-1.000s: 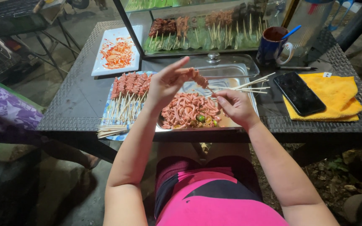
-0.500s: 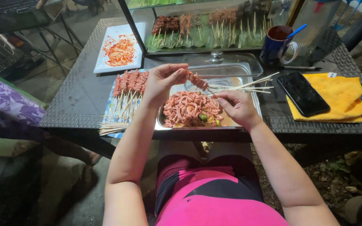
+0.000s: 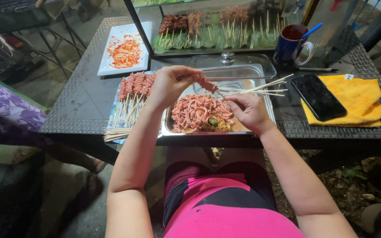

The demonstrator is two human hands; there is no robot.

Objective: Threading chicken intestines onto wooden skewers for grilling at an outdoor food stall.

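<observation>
Skewer with meat pieces sits pinched between both our hands above the steel tray of raw meat: right hand grips its stick end, left hand closes on the meat. Farther off lie finished skewers and a phone.

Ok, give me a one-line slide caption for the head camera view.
Left hand and right hand thread meat onto a skewer above a metal tray.

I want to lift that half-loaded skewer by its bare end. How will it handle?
The skewer is a thin stick, so it probably bends slightly. Its meat pieces bunch near the left hand, so it likely dips there. They look wet, perhaps slippery.
</observation>
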